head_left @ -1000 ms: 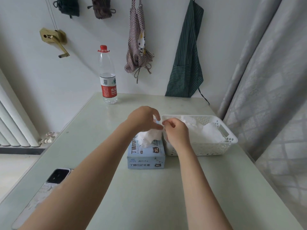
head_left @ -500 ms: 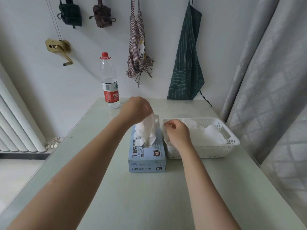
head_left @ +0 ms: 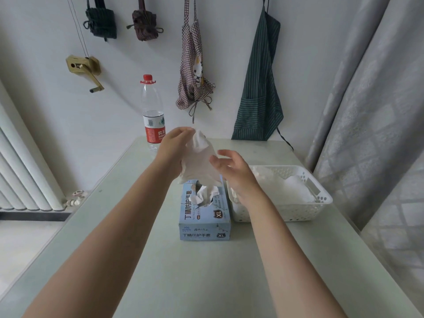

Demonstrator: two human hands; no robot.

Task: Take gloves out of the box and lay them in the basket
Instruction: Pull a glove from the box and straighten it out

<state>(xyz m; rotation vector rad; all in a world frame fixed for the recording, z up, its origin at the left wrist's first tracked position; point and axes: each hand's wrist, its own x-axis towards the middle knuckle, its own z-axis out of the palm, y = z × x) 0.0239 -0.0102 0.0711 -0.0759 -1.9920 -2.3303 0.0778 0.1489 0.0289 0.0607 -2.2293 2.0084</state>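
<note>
A blue glove box (head_left: 205, 222) lies mid-table, with a crumpled white glove (head_left: 203, 196) poking out of its torn top slot. My left hand (head_left: 173, 146) is raised above the box's far end and pinches the top of a white glove (head_left: 198, 161), which hangs down almost to the slot. My right hand (head_left: 231, 171) hovers just right of the hanging glove, fingers spread, holding nothing. Right of the box stands the white perforated basket (head_left: 305, 213), touching it, with several white gloves (head_left: 291, 187) lying inside.
A water bottle (head_left: 152, 115) with a red cap stands at the table's far left edge, just behind my left hand. Aprons and bags hang on the wall. A grey curtain (head_left: 371, 125) runs along the right side, a radiator (head_left: 20, 171) on the left.
My left hand has risen and drawn a glove up out of the box. My right hand left the basket's near rim, lifted and opened beside the glove.
</note>
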